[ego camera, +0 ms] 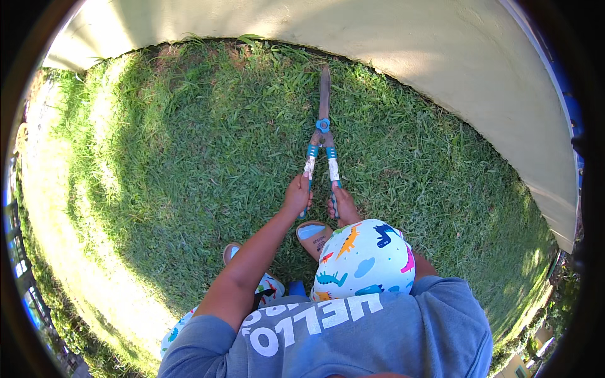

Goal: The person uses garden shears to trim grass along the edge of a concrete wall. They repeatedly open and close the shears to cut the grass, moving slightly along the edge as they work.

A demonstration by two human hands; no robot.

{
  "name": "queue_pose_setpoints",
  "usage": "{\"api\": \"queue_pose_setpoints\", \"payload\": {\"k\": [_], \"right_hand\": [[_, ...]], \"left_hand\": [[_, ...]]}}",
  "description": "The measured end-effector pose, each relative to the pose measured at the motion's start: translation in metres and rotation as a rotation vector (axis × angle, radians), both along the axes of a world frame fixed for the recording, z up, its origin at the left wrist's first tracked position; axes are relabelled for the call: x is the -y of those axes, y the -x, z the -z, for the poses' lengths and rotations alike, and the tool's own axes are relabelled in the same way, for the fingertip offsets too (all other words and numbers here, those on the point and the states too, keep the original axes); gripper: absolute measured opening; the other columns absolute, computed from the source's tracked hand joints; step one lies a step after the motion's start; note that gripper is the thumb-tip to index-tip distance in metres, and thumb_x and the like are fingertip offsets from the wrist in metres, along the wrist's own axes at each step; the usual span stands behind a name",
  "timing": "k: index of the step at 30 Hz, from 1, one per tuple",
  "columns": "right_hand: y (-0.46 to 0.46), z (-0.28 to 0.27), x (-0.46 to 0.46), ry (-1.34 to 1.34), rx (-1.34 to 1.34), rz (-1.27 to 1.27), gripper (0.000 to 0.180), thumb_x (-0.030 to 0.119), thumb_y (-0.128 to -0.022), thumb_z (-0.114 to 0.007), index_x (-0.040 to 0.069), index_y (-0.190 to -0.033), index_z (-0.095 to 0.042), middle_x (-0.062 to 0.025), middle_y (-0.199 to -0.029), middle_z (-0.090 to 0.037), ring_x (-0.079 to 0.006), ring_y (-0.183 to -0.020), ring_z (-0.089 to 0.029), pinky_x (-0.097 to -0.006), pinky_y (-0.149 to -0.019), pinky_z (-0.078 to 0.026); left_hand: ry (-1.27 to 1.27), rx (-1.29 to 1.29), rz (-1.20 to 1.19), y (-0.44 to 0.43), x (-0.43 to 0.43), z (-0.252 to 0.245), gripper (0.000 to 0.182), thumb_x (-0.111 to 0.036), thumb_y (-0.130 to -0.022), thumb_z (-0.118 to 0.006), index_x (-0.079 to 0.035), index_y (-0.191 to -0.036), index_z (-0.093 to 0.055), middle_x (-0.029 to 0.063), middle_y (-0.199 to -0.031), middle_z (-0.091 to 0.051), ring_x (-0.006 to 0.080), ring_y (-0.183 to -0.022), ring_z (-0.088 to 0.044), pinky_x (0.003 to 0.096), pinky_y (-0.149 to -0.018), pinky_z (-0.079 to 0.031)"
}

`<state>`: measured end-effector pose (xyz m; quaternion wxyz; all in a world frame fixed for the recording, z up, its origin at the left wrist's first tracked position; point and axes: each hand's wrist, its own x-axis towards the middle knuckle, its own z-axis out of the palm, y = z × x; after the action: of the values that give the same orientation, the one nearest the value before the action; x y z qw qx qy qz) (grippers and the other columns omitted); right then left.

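Note:
A pair of hedge shears [323,125] points away from me over the grass, its blades closed together and their tip near the base of the wall. My left hand [298,194] grips the left handle, thumb laid along it. Around the right handle, my right hand [343,203] is closed just ahead of my knee. Both handles are teal and white, a small gap apart, and a blue knob sits at the pivot. Grass blades [326,75] surround the metal tip. Whether the shears touch the ground cannot be told.
A pale plastered wall [425,56] curves across the far side and down the right. Short lawn [212,156] spreads before me, with taller tufts [189,52] along the wall. My sandal [314,240] stands close behind the handles. A dark fence [21,250] runs at far left.

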<state>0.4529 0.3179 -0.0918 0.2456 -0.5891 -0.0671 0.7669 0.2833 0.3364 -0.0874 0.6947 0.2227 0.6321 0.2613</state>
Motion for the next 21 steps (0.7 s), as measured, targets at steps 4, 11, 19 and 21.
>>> {"api": "queue_pose_setpoints", "payload": {"k": [4,11,19,21], "right_hand": [[-0.026,-0.004,0.001,-0.01,0.269,-0.185,0.038,0.051,-0.09,-0.056,0.015,-0.088,-0.046,0.0011,-0.057,-0.045,-0.0098,-0.039,-0.041,-0.0249,-0.035,-0.031],[0.026,0.008,-0.029,-0.035,-0.103,0.129,0.039,0.051,-0.089,-0.056,0.015,-0.085,-0.041,0.0013,-0.056,-0.044,-0.0107,-0.039,-0.04,-0.0253,-0.036,-0.032],[-0.098,0.004,0.037,-0.259,0.366,-0.317,0.039,0.047,-0.09,-0.059,0.009,-0.081,-0.056,0.002,-0.055,-0.047,-0.0072,-0.043,-0.042,-0.0268,-0.04,-0.033],[-0.125,0.0,0.053,-0.32,0.406,-0.439,0.039,0.047,-0.09,-0.059,0.009,-0.082,-0.059,0.002,-0.056,-0.049,-0.0071,-0.044,-0.042,-0.0266,-0.041,-0.033]], "left_hand": [[0.046,-0.101,0.084,0.034,0.009,-0.01,0.038,-0.045,-0.099,-0.035,-0.009,-0.097,-0.047,0.0027,-0.055,-0.047,0.0124,-0.038,-0.044,0.0286,-0.035,-0.039],[-0.067,-0.186,0.012,-0.013,-0.039,0.003,0.04,-0.047,-0.099,-0.036,-0.009,-0.101,-0.048,0.0017,-0.055,-0.046,0.011,-0.039,-0.043,0.0275,-0.036,-0.038],[-0.023,-0.155,0.302,0.066,0.043,-0.022,0.038,-0.043,-0.099,-0.037,-0.008,-0.095,-0.051,0.0023,-0.056,-0.048,0.0112,-0.039,-0.044,0.0281,-0.037,-0.037],[0.01,-0.216,0.413,0.083,0.059,-0.026,0.038,-0.042,-0.099,-0.038,-0.007,-0.094,-0.052,0.0028,-0.056,-0.049,0.0119,-0.04,-0.045,0.0286,-0.038,-0.038]]}}
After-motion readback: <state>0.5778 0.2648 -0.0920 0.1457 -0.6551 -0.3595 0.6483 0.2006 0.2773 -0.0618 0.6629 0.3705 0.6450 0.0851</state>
